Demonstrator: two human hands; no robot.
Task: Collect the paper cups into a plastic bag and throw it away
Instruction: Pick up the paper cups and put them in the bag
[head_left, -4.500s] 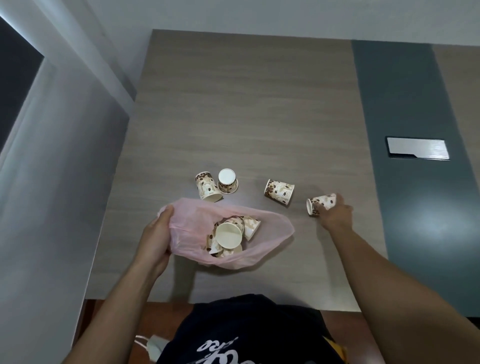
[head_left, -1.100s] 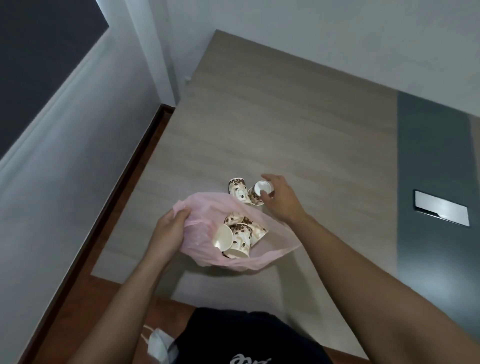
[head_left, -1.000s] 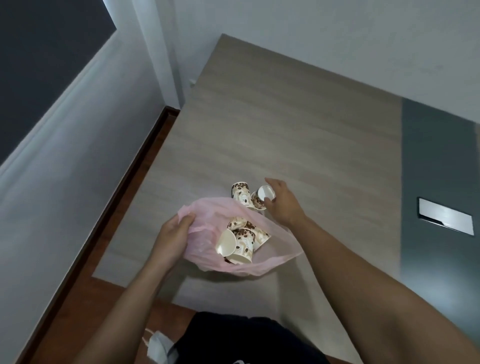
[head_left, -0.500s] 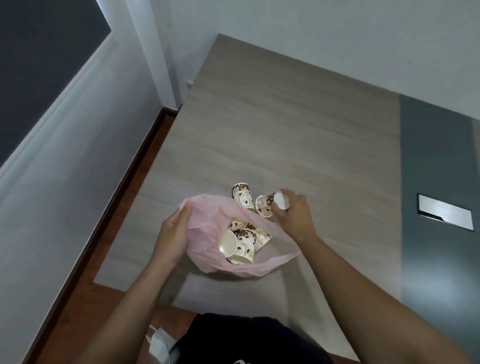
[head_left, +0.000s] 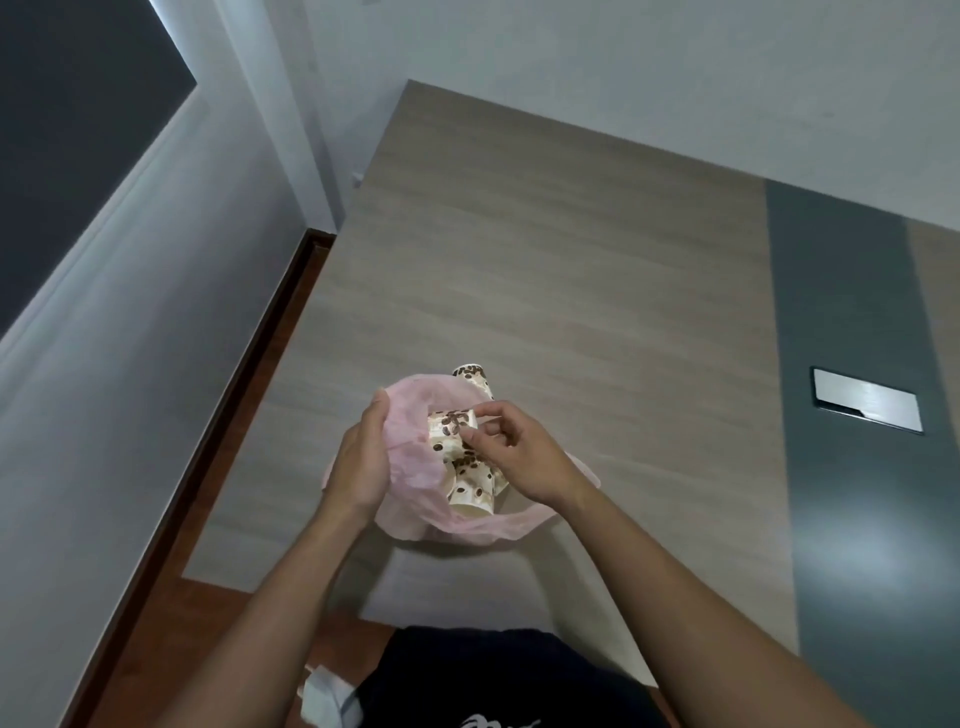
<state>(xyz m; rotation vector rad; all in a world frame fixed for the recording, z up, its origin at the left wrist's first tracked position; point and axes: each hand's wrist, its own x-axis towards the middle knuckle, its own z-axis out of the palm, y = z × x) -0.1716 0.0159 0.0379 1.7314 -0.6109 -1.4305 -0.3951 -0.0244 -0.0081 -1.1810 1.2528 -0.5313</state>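
Over the mouth of the pink plastic bag (head_left: 415, 512), the right hand (head_left: 524, 457) pinched a bean-printed paper cup (head_left: 449, 423) by its base between thumb and fingertips, while the left hand (head_left: 358, 462) gripped the bag's left rim, holding it open. Half a second earlier that cup had been beyond the bag, just above the table (head_left: 571, 260); now it hung above the collected cups (head_left: 470, 488). One last cup (head_left: 470, 375) lay just past the far rim, so collecting seemed nearly done.
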